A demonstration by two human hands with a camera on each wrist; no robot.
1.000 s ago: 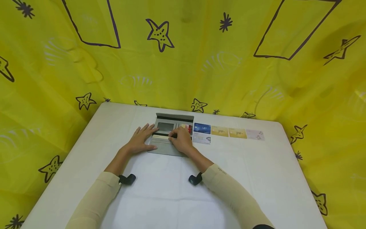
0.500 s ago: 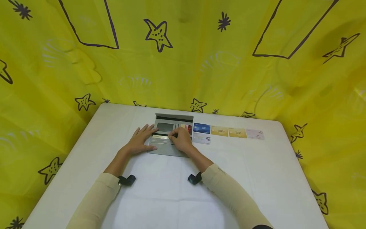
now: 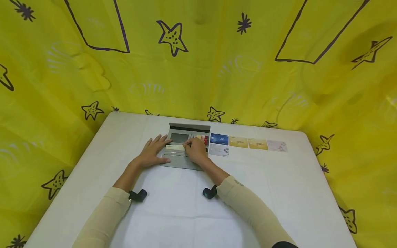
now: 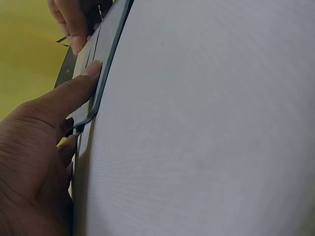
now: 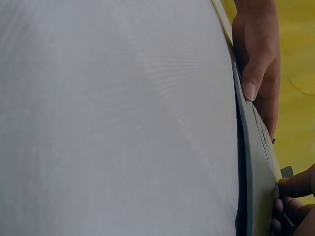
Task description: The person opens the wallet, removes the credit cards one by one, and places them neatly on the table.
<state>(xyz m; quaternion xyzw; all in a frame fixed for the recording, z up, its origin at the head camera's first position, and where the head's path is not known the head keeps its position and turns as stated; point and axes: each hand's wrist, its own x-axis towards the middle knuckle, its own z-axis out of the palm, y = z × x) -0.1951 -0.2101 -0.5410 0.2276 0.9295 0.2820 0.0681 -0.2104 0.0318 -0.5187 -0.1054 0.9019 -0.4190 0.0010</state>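
An open grey wallet [image 3: 180, 162] lies on the white table in the head view. At its left side, my left hand [image 3: 152, 151] rests with spread fingers, the thumb lying on the lower flap. My right hand [image 3: 196, 150] pinches a pale yellow card [image 3: 174, 147] by its upper edge. The card's lower part is hidden in the top slot of that flap. In the right wrist view, thumb and fingers [image 5: 297, 186] meet at the card's edge. The left thumb [image 4: 92, 69] presses the flap in the left wrist view.
Right of the wallet lie a blue VIP card [image 3: 219, 138], a silver card [image 3: 219, 150], two gold cards [image 3: 238, 142] and a pale patterned card [image 3: 277, 145]. A red card [image 3: 206, 139] shows in the wallet's upper half. Behind the table hangs a yellow curtain [image 3: 198, 79].
More of the pale yellow card shows above the slot than before, and the right hand has shifted slightly with it. The left hand has stayed in place.
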